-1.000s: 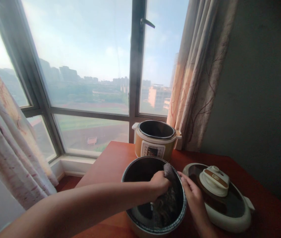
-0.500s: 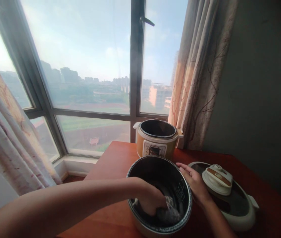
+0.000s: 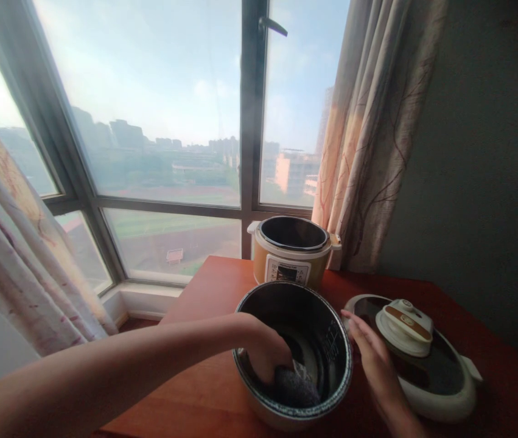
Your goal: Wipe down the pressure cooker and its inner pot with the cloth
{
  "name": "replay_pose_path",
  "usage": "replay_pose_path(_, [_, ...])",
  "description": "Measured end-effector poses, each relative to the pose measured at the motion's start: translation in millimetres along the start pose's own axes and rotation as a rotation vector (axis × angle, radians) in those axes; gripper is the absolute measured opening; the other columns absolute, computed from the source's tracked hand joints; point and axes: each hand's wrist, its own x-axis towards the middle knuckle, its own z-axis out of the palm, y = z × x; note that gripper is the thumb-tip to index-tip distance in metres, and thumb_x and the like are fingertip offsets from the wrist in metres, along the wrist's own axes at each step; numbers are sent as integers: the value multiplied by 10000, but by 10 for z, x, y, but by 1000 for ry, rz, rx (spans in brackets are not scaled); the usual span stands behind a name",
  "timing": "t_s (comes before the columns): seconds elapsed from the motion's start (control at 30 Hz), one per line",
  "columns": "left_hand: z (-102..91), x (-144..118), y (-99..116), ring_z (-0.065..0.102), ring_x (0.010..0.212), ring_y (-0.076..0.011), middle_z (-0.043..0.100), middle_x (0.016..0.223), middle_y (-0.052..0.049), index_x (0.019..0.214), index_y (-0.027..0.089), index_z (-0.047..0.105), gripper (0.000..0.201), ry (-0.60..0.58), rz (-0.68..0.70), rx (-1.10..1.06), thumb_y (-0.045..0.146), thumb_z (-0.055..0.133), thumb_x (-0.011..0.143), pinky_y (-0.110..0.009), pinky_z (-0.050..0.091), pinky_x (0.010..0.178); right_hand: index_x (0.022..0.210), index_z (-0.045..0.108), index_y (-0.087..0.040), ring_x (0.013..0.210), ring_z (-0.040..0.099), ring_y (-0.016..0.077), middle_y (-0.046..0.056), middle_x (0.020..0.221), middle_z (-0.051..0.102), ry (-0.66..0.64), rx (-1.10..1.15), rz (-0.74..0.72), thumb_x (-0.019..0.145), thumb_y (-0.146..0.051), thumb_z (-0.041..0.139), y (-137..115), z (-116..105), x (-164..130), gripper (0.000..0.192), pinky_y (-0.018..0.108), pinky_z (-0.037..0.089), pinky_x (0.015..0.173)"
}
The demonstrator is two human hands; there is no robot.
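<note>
The dark inner pot [image 3: 337, 331] of a cooker stands tilted toward me at the front of the table, with white level marks on its inside wall. My left hand [image 3: 270, 353] reaches down into it, closed on a grey cloth [image 3: 297, 386] with light, shiny patches. That cloth lies against the pot's lower inside wall, and part of the fingers is hidden. Beside the pot's right rim is my right hand [image 3: 371, 350], its fingers stretched out; whether they touch the outer wall I cannot tell.
Behind the pot stands a yellow-and-white electric cooker [image 3: 293, 255] without its lid. The large lid [image 3: 441, 371] with a white-and-brown knob lies on the right of the red-brown table [image 3: 199, 359]. Windows and curtains [image 3: 359, 152] border the table.
My left hand and the grey cloth have shifted a little left inside the pot. My right hand has moved slightly right, away from the rim. The view has tilted slightly.
</note>
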Motion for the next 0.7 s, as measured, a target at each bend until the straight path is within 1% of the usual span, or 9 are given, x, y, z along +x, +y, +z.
replay_pose_path(0.03, [-7,0,9,569,621,-248,474,511,26,591,253,492,204,0,-17,-29,131,656,585,-344,440,659,1200,692,-188,991,680,288,92,1037,756,21,2,4,706,-678,719,25,-22,-126,696,351,531,836])
replay_pose_path(0.1, [-25,26,37,575,626,-231,508,540,28,611,241,497,191,10,-48,-115,146,663,611,-332,445,651,1294,635,-176,726,667,242,56,791,734,1,19,47,702,-662,734,73,-50,-388,772,315,523,637])
replay_pose_path(0.13, [-35,53,54,582,647,-222,536,573,29,639,233,527,165,32,-58,-177,159,673,623,-324,448,656,1347,593,-169,603,617,212,26,680,687,-19,33,77,697,-653,744,92,-52,-509,824,297,486,542])
replay_pose_path(0.2, [-52,138,87,593,706,-205,591,664,30,736,217,608,132,122,-75,-334,208,702,645,-305,453,671,1442,494,-158,477,518,167,-20,577,601,-50,70,127,687,-646,758,113,-34,-705,937,269,408,439])
replay_pose_path(0.33, [-49,387,131,602,767,-193,653,803,8,900,187,692,263,453,-153,-704,305,731,669,-276,469,658,1535,336,-150,459,472,142,-34,591,580,-51,138,175,654,-699,759,98,51,-860,1120,252,385,418])
replay_pose_path(0.43, [-40,552,139,639,759,-196,692,859,-33,967,156,701,267,711,-268,-986,246,656,719,-271,497,646,1542,317,-151,477,467,138,-32,602,580,-53,159,167,651,-711,759,92,85,-845,1142,247,387,427])
replay_pose_path(0.5, [-49,618,131,666,758,-199,711,879,-58,1019,138,690,298,842,-319,-1107,190,585,745,-269,518,650,1542,318,-148,487,474,142,-28,608,581,-56,164,166,657,-712,755,107,85,-824,1137,246,386,427])
replay_pose_path(0.6, [-79,663,111,692,813,-210,728,914,-80,1036,119,680,322,929,-340,-1071,140,560,738,-263,535,692,1532,347,-143,477,474,143,-31,595,569,-54,158,169,659,-715,750,142,72,-796,1118,246,377,420])
replay_pose_path(0.7, [-94,664,120,695,939,-243,735,1010,-91,1073,126,676,398,884,-297,-852,120,621,678,-269,539,760,1512,387,-138,473,458,136,-40,576,544,-52,164,137,695,-682,743,161,63,-753,1044,240,364,416])
